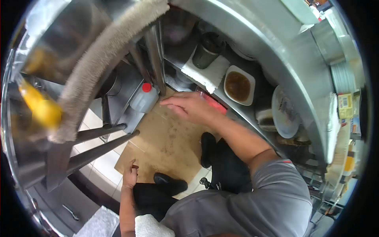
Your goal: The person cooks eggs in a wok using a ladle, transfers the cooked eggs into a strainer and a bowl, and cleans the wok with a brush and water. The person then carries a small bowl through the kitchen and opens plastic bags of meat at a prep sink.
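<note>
My right hand point(189, 107) reaches out over the brown floor mat, fingers stretched out and nothing visible in it. It is between a clear plastic bottle with a red cap point(144, 98) and the lower shelf, touching neither. My left hand point(130, 174) hangs low over the mat's left edge, holding nothing visible, its fingers loosely bent and apart. On the shelf, a white dish of brown sauce point(239, 86) sits beside a dark container point(206, 50) on a folded white cloth point(213, 75).
A beige towel point(98, 59) hangs along the metal counter edge at the left, near a blurred yellow squeeze bottle point(41, 104). Metal legs point(98, 152) stand below. A covered bowl point(285, 112) is on the right shelf. Brown cardboard-like matting point(169, 134) covers the floor beneath my shoes.
</note>
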A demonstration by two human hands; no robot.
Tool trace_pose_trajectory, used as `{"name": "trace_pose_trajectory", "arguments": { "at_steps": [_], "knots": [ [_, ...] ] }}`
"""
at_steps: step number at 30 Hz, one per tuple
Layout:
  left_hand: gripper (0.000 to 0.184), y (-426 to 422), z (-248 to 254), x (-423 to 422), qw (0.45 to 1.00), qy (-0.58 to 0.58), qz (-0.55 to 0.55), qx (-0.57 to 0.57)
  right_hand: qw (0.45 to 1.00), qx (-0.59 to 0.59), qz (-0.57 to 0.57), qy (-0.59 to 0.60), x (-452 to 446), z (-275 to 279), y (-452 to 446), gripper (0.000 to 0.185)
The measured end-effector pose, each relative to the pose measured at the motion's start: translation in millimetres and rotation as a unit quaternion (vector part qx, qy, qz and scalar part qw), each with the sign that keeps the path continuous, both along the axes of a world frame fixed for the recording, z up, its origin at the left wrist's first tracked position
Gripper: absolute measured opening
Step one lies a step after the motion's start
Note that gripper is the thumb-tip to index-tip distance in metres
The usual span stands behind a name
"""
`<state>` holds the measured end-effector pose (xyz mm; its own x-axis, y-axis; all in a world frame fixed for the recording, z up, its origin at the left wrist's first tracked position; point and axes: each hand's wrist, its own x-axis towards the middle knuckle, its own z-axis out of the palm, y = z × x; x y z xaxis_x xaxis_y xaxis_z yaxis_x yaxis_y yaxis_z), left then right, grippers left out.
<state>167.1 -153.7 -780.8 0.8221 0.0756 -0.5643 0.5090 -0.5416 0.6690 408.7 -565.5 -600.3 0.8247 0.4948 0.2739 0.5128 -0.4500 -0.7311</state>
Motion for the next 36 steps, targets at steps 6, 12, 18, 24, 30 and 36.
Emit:
{"name": "trace_pose_trajectory", "arguments": {
  "at_steps": [6,12,18,24,30,36],
  "knots": [
    [0.037,20,-64,42,0.975,-0.037,-0.159,0.153,0.968,0.064,-0.213,-0.12,4,28,-60,0.029],
    [0.032,14,-32,32,0.988,-0.031,-0.058,0.138,0.741,-0.226,-0.502,-0.385,135,52,-222,0.027],
    [0.033,36,-34,-11,0.995,0.038,0.021,0.086,0.543,-0.578,-0.399,-0.461,312,85,-307,0.029],
    [0.034,20,-13,-3,0.993,0.056,0.092,0.055,0.744,-0.415,-0.433,-0.294,362,81,-289,0.029],
    [0.032,16,-21,6,0.992,0.052,0.088,0.074,0.754,-0.385,-0.437,-0.305,342,78,-279,0.029],
    [0.029,38,-58,8,0.99,0.001,0.001,0.142,0.736,-0.321,-0.456,-0.383,238,71,-253,0.029]
  ]
}}
